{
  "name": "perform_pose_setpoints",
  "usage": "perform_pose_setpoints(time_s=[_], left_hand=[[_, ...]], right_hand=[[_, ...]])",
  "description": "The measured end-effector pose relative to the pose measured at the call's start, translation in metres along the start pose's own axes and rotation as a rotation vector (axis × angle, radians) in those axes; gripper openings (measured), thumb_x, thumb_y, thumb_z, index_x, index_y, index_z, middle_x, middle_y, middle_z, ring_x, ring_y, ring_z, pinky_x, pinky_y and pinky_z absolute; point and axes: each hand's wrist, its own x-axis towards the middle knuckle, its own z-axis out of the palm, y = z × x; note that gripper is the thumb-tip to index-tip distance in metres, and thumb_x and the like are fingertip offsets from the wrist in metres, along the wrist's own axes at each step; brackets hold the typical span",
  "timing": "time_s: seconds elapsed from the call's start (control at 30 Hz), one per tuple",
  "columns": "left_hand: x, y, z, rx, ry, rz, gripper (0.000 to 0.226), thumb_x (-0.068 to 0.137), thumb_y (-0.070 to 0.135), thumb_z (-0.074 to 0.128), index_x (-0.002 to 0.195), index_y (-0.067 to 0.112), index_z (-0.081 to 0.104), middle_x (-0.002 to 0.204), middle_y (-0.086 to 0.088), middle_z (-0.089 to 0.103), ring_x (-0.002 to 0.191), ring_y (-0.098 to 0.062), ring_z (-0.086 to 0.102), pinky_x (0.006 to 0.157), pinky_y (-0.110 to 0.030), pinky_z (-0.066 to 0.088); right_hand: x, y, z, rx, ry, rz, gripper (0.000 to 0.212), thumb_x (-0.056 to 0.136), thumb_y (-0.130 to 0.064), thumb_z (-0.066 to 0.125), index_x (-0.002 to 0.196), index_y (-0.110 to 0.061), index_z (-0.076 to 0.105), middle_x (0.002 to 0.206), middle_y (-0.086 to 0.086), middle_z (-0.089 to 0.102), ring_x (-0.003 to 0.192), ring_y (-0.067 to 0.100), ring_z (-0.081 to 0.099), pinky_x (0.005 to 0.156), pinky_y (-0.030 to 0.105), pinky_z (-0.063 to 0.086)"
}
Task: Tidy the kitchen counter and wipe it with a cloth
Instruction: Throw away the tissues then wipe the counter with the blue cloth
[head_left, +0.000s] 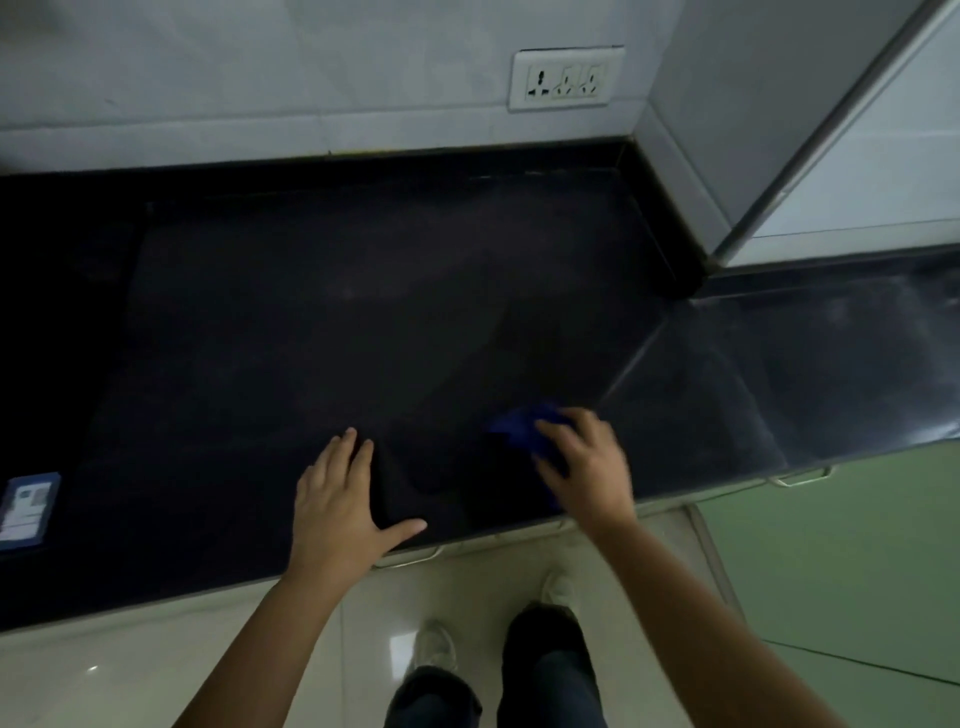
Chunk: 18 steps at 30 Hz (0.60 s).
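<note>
Black counter (363, 322) ran along a tiled wall, with a corner at the right. Left hand (337, 499) lay flat, palm down, near the counter's front edge, four fingers (345, 449) straight and close together, thumb stuck out to the side. Right hand (587, 467) was just beside it to the right, blurred, on top of a bunched blue cloth (522, 426); fingers bent down over the cloth and slightly apart, and the thumb could not be made out. Cloth sat on the counter near the front edge, sticking out past the fingertips. A small blue-and-white card (28, 512) lay on the counter at far left, well apart from the hands. White socket (566, 78) was on the wall above. Shoes (436, 649) and pale floor showed below.
</note>
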Motion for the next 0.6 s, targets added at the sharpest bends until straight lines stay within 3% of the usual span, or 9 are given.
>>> perform_pose_setpoints(time_s=[0.13,0.2,0.27,0.37,0.43,0.6], left_hand=[[0.006,0.047,0.004,0.024,0.025,0.112,0.105,0.055,0.069,0.066,0.135,0.007,0.039,0.147,-0.016,0.035,0.134,-0.033,0.035,0.106,-0.051,0.032],[0.009,0.069,0.006,0.018,0.032,0.136,0.101,0.057,0.066,0.067,0.135,0.007,0.039,0.147,-0.015,0.035,0.134,-0.033,0.035,0.105,-0.05,0.032],[0.012,0.088,0.008,-0.015,0.005,0.141,0.097,0.061,0.062,0.068,0.137,0.009,0.037,0.149,-0.014,0.03,0.137,-0.031,0.031,0.108,-0.048,0.028],[0.02,0.109,0.011,-0.009,-0.005,0.18,0.087,0.063,0.055,0.072,0.132,0.009,0.044,0.146,-0.014,0.037,0.132,-0.031,0.038,0.104,-0.045,0.034],[0.026,0.123,0.012,0.038,-0.027,0.213,0.077,0.061,0.051,0.075,0.122,0.009,0.054,0.136,-0.015,0.049,0.121,-0.033,0.051,0.095,-0.045,0.044],[0.04,0.161,0.014,0.091,-0.008,0.225,0.052,0.066,0.042,0.073,0.106,0.012,0.064,0.12,-0.011,0.063,0.102,-0.028,0.064,0.078,-0.041,0.055]], right_hand=[[0.003,0.066,-0.025,0.015,0.132,0.49,0.037,0.075,-0.017,0.07,0.111,-0.007,0.064,0.113,0.021,0.057,0.097,0.043,0.054,0.074,0.045,0.05],[0.002,0.053,-0.018,-0.013,0.204,0.605,0.035,0.075,-0.019,0.066,0.108,-0.006,0.065,0.111,0.022,0.058,0.091,0.044,0.055,0.07,0.044,0.049],[-0.004,0.029,-0.007,-0.017,0.213,0.453,0.036,0.072,-0.029,0.057,0.1,-0.009,0.068,0.104,0.021,0.063,0.081,0.04,0.059,0.063,0.04,0.051],[-0.009,0.038,-0.006,-0.006,0.056,-0.029,0.037,0.074,-0.035,0.054,0.102,-0.015,0.067,0.103,0.015,0.066,0.076,0.033,0.061,0.06,0.035,0.053],[0.006,0.08,-0.019,-0.019,0.026,-0.117,0.036,0.075,-0.036,0.055,0.103,-0.016,0.066,0.101,0.014,0.066,0.075,0.033,0.062,0.061,0.034,0.054],[0.028,0.152,-0.041,0.01,0.235,0.479,0.035,0.075,-0.026,0.063,0.104,-0.007,0.067,0.106,0.021,0.061,0.086,0.042,0.058,0.064,0.045,0.054]])
